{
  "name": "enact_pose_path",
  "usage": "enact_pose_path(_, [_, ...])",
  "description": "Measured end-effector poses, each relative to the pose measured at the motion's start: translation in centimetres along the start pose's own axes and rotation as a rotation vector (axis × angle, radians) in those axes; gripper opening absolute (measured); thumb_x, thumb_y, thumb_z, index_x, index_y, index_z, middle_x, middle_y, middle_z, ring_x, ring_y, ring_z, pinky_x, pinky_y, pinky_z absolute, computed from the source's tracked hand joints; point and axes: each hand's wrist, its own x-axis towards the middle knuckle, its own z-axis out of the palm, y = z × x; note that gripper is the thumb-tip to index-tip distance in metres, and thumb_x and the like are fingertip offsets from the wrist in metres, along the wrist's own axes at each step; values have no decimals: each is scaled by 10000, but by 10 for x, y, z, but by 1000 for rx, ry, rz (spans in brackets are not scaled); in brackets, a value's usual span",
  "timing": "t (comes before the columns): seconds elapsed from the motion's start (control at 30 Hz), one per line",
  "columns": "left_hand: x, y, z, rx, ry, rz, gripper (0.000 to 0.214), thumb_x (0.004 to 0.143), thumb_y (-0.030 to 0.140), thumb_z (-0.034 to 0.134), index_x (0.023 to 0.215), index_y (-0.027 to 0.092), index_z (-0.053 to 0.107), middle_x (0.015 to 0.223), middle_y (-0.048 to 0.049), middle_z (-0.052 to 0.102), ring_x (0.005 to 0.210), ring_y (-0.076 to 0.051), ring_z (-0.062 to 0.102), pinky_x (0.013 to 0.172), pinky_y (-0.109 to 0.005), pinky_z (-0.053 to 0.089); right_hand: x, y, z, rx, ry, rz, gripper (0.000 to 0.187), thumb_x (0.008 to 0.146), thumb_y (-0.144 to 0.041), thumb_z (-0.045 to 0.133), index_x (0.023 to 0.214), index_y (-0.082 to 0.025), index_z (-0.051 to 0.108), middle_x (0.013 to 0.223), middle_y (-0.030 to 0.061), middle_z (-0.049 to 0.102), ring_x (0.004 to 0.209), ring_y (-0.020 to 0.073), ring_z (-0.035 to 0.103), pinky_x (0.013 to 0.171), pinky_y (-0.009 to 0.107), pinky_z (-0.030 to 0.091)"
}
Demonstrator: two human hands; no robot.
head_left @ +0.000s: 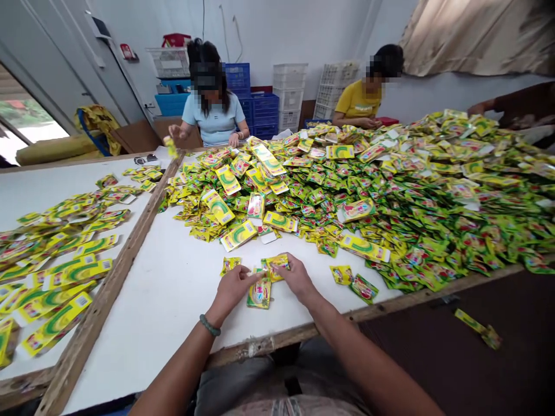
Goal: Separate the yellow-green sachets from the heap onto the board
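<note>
My left hand [233, 287] and my right hand [296, 276] meet near the front edge of the white table [173, 289]. Both are closed on small yellow-green sachets [262, 283]: the left pinches a green one that hangs down, the right grips a yellow one by its top. Another sachet [229, 264] lies just beyond my left hand. A huge pile of the same sachets [390, 190] covers the table's far and right side. Larger yellow packets [237, 235] lie along the pile's near edge.
A wooden rail [130, 254] separates a second white table [52, 190] on the left, strewn with yellow packets [56, 277]. Two people sit at the far side, one in light blue [213, 110], one in yellow [359, 98]. Stacked crates [289, 92] line the wall. Stray sachets [477, 328] lie at the lower right.
</note>
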Motion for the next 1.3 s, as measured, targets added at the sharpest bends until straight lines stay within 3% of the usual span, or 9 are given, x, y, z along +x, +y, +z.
enact_pose_path(0.1, [-8,8,12,360,134,94,597,533,644,657,878,167,559,870,-96,599,829,-264,558,645,-301,363,6,-2,-6,-90,234,3,260,744,-409,564,883,-189,549,829,27,643,760,177,580,683,286,458])
enact_pose_path(0.2, [-13,12,23,463,106,133,552,518,609,686,819,175,526,897,-98,583,862,-266,538,659,-302,355,11,-5,-10,-168,236,9,214,739,-374,563,862,-199,555,803,15,643,748,177,578,679,289,454])
enact_pose_path(0.37, [-8,3,16,73,30,113,444,607,491,689,889,189,526,752,-8,585,701,-187,532,611,-270,363,11,-8,-22,-73,73,30,195,717,-352,597,812,-190,546,749,5,630,697,167,571,636,277,456])
enact_pose_path(0.53, [-4,-4,0,-554,-192,95,424,660,425,694,988,167,617,913,-36,667,774,-178,594,714,-278,436,8,-26,-38,68,-31,-63,211,743,-335,588,885,-182,559,802,5,632,724,151,571,675,263,449])
enact_pose_path(0.6, [-4,-2,-1,-702,-267,40,438,644,393,723,1010,169,638,956,-50,685,790,-185,616,745,-286,451,7,-41,-42,-8,-88,-115,193,757,-324,575,885,-178,571,784,-1,625,705,143,556,663,255,436])
enact_pose_path(0.73, [-7,2,0,-786,-347,21,447,646,355,739,1044,170,656,1020,-66,690,835,-199,632,781,-289,461,6,-70,-43,-423,-140,-190,106,752,-251,588,816,-170,610,694,-11,594,643,134,511,624,245,390])
enact_pose_path(0.87, [-8,3,3,-782,-412,37,440,700,338,701,1100,167,633,1065,-72,677,828,-192,630,756,-282,468,11,-74,-33,-586,-187,-338,43,727,-163,614,765,-169,633,803,18,603,750,145,542,684,242,387])
enact_pose_path(1.07, [-7,2,2,-793,-329,21,412,674,290,729,1061,178,644,924,-32,706,720,-147,620,676,-236,458,11,-45,-9,-483,56,-333,176,728,-233,646,890,-183,599,792,2,611,722,143,541,655,234,404])
enact_pose_path(1.3, [-9,8,-1,-785,-329,25,405,628,270,760,1005,157,665,891,-35,701,705,-149,607,657,-234,444,2,-33,4,-557,240,-294,115,753,-296,620,758,-181,610,758,18,615,660,135,536,619,236,398])
